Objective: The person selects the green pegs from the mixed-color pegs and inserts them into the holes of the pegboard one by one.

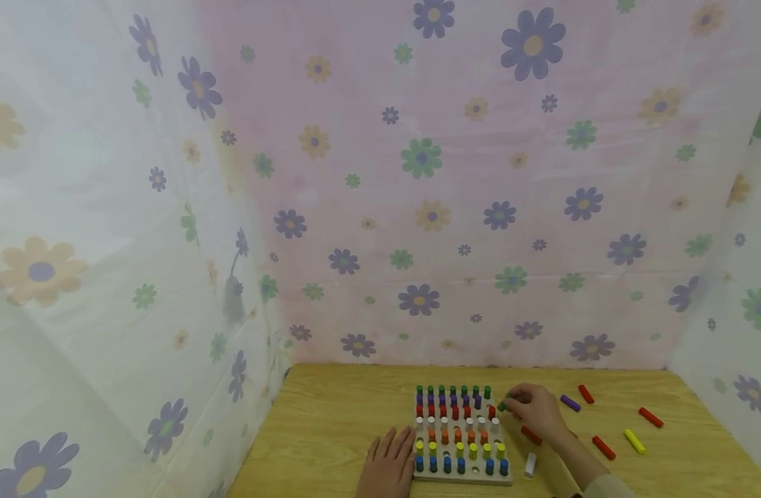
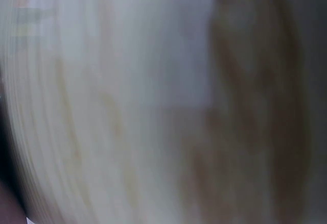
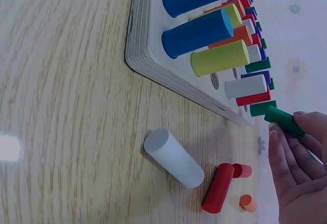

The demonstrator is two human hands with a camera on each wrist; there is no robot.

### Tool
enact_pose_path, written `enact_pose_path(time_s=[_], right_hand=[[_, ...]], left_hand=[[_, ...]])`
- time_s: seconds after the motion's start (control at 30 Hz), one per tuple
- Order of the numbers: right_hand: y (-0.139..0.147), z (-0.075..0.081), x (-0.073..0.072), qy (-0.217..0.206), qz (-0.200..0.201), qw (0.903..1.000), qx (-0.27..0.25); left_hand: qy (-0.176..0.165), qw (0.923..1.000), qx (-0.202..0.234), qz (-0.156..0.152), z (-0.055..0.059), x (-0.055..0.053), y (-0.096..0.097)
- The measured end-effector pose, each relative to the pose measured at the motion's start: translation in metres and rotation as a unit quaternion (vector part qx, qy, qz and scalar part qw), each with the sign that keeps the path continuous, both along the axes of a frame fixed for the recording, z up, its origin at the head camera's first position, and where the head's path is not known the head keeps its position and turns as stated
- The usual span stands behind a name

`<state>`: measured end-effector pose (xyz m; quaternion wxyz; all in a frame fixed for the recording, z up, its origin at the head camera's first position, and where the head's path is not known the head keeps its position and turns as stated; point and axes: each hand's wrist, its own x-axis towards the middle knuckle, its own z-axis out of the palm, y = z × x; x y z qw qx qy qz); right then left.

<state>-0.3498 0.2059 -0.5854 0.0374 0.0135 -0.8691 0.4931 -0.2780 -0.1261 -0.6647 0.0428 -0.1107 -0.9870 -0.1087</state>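
A wooden pegboard [image 1: 436,477] stands on the table, with rows of green, purple, red, white, orange, yellow and blue pegs upright in it. Several holes show between the pegs. My right hand [image 1: 538,409] is just right of the board's far corner and pinches a green peg [image 3: 284,120] between thumb and fingertips. The peg is tilted, near the end of the green row. On the other side, my left hand [image 1: 388,462] lies with fingers extended along the board's left edge. The left wrist view is mostly blurred.
Loose pegs lie right of the board: a white peg [image 1: 530,465] and a red peg [image 1: 531,435] close to it, then a purple peg [image 1: 570,402], a yellow peg [image 1: 634,441] and several more red ones. Flowered sheeting [image 1: 380,277] encloses the wooden table [image 1: 318,415].
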Motion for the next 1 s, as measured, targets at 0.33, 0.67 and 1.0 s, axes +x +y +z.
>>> enact_pose_path(time_s=[0.33,0.67,1.0], right_hand=[[-0.008,-0.006,-0.007,0.048,0.012,0.9982,0.034],[-0.015,-0.007,-0.008,0.081,0.024,0.9950,0.052],[-0.018,-0.009,-0.012,0.082,0.026,0.9930,0.080]], left_hand=[[0.006,0.9999,-0.007,-0.005,-0.001,-0.001,-0.001],[0.006,0.9999,-0.002,-0.010,0.002,0.003,-0.001],[0.011,0.9998,-0.002,-0.015,0.002,0.003,-0.002]])
